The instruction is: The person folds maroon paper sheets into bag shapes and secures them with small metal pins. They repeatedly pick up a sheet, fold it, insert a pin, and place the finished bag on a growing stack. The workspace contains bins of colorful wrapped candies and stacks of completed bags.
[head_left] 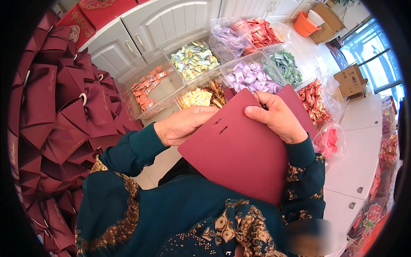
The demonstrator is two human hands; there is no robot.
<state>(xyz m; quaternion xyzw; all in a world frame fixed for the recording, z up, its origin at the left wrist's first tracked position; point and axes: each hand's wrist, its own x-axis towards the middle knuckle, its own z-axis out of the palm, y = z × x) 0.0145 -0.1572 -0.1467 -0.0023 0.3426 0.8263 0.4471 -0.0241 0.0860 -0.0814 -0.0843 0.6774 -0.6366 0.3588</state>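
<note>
A burgundy card gift box (239, 150), partly flat with small slots near its upper left edge, is held up before my chest. My right hand (280, 118) grips its top edge, thumb on the near face and the other fingers curled over behind. On the left side, my left hand (184, 125) reaches behind the card; its fingertips are hidden there. A second burgundy panel (299, 107) shows behind my right hand. Just beyond the card lie clear bins of small wrapped packets, with yellow packets (195, 98) nearest my left hand and purple packets (252, 77) past the card's top.
Many folded burgundy boxes (70, 124) with pale handles are piled at the left. Further bins hold orange packets (147, 88), green-yellow packets (195, 60) and red packets (314, 100). White cabinets (171, 23) line the back; an orange bucket (305, 25) and cardboard boxes (351, 80) stand at the right.
</note>
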